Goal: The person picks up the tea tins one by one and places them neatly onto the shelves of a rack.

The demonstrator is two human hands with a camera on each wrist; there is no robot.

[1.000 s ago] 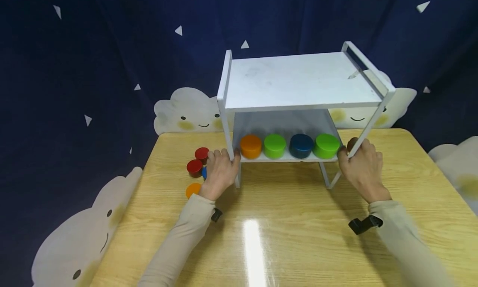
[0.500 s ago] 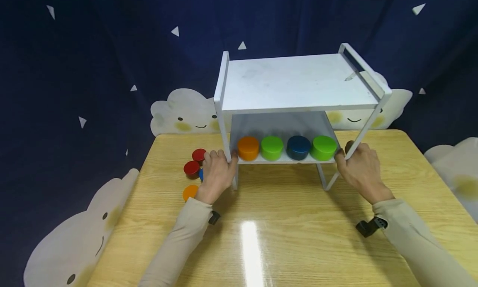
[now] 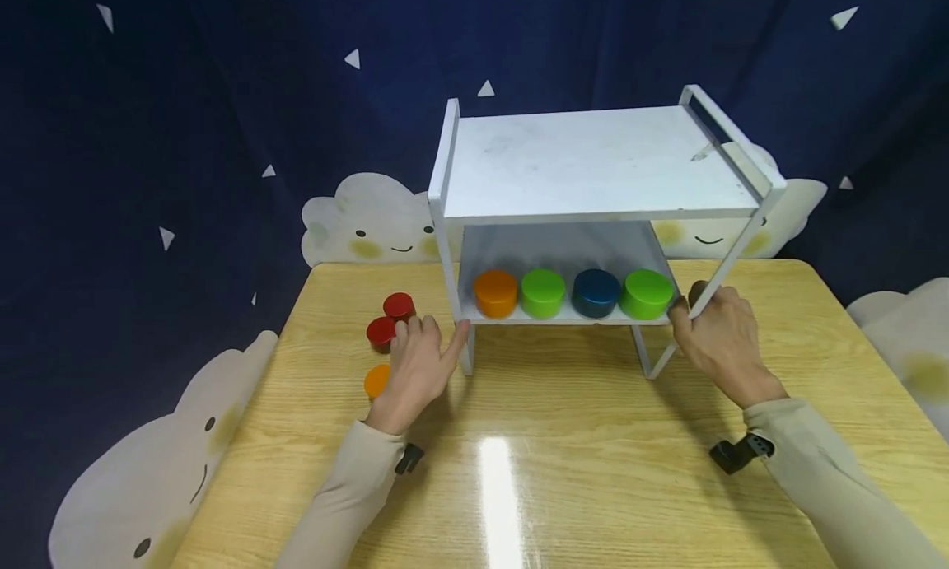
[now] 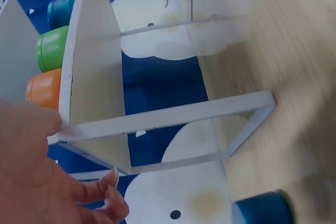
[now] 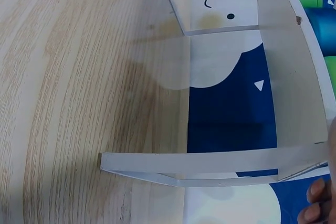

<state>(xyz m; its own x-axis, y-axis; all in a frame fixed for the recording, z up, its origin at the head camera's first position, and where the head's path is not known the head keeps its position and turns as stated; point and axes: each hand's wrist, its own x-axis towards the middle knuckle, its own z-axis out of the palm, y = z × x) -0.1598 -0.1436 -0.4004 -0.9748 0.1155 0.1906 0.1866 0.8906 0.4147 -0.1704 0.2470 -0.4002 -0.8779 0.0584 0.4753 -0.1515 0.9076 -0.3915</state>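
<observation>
- Rack [image 3: 593, 161], white, with 2 levels, upright between the 2 hands
- Left hand [image 3: 421, 363]: fingers loosely spread and holding nothing, thumb at the left post [image 3: 447, 264] near the lower shelf [image 4: 97, 56]
- Right hand [image 3: 719, 338]: grips the right post [image 3: 730, 260], thumb on its inner side
- Lower shelf, from left hand to right: orange tub [image 3: 496, 294], green tub [image 3: 543, 294], dark blue tub [image 3: 596, 294], second green tub [image 3: 647, 294], the last just beside the right thumb
- Beyond the left fingers, on the wooden table [image 3: 593, 470]: 2 red tubs [image 3: 399, 305]
- Just left of the left hand: another orange tub [image 3: 376, 381], partly covered by it
- Near the left hand, in its wrist view: blue tub [image 4: 264, 209]
- Behind both hands and rack: dark blue curtain [image 3: 222, 100]
</observation>
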